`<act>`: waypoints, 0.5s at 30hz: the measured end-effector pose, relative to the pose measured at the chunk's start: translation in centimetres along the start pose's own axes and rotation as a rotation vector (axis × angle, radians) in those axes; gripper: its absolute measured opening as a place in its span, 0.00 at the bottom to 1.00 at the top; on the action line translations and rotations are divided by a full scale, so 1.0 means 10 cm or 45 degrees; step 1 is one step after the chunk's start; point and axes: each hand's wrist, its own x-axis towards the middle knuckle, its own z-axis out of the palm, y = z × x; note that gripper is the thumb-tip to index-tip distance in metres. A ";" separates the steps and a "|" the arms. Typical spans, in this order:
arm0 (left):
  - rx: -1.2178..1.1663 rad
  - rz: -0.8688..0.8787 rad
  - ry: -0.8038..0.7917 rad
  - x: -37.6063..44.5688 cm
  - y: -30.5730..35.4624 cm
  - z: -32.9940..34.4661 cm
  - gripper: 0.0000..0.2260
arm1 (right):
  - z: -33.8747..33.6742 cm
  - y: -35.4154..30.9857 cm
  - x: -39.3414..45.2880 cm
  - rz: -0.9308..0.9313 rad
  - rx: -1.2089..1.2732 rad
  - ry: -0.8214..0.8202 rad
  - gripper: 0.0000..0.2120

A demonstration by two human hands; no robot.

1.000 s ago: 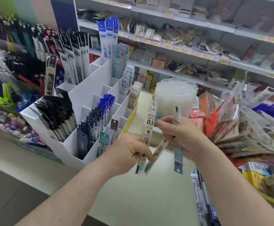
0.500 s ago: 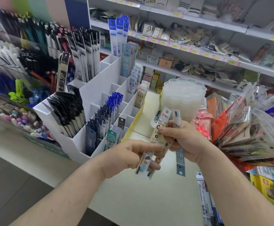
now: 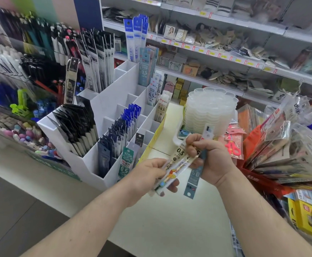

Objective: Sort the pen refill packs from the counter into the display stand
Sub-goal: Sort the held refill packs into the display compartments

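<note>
The pen refill packs (image 3: 179, 160) sit between my two hands, above the pale counter (image 3: 170, 219) and just to the right of the display stand (image 3: 112, 101). The two clear packs printed "0.5" lie nearly side by side, their long axes running from about 7 o'clock up to 1 o'clock, the printed card ends pointing toward 1 o'clock. A third, blue-grey pack (image 3: 193, 180) runs close to upright: its lower end with the punched hole points toward 6 o'clock below my right hand, and a clear strip pokes out above that fist toward 12 o'clock.

My left hand (image 3: 151, 173) pinches the low ends of the clear packs, thumb over the top and fingertips curled beneath. My right hand (image 3: 211, 160) is closed in a fist round the upper part of the bundle, blue-grey pack included.

At 10 o'clock from the packs the white stand steps upward in rows of compartments. The front compartments hold black packs (image 3: 77, 127), dark blue packs (image 3: 121, 127) and one green "0.5" pack (image 3: 126, 164); taller blue-topped packs (image 3: 136, 38) stand at the back.

At 12 o'clock from my right hand is a stack of translucent plastic trays (image 3: 211, 108). At 3 o'clock, bagged stationery (image 3: 285, 145) fans out. Shelves (image 3: 225, 52) run across behind.
</note>
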 end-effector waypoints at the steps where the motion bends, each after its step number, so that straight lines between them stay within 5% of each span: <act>1: -0.077 -0.031 -0.001 -0.01 0.01 0.02 0.12 | 0.00 0.01 0.01 0.004 -0.014 0.049 0.04; 6: -0.023 -0.064 -0.157 0.00 -0.03 0.08 0.08 | 0.11 0.00 0.01 -0.036 -0.342 0.324 0.08; 9: -0.053 -0.046 -0.033 0.04 -0.04 0.08 0.03 | 0.07 -0.03 0.04 -0.122 -0.394 0.563 0.18; 11: -0.150 -0.048 0.092 0.06 -0.03 0.08 0.03 | 0.00 -0.12 0.01 -0.136 -0.267 0.687 0.16; 15: -0.397 -0.046 0.254 0.09 -0.01 0.17 0.04 | -0.04 -0.24 -0.11 -0.069 0.010 0.557 0.21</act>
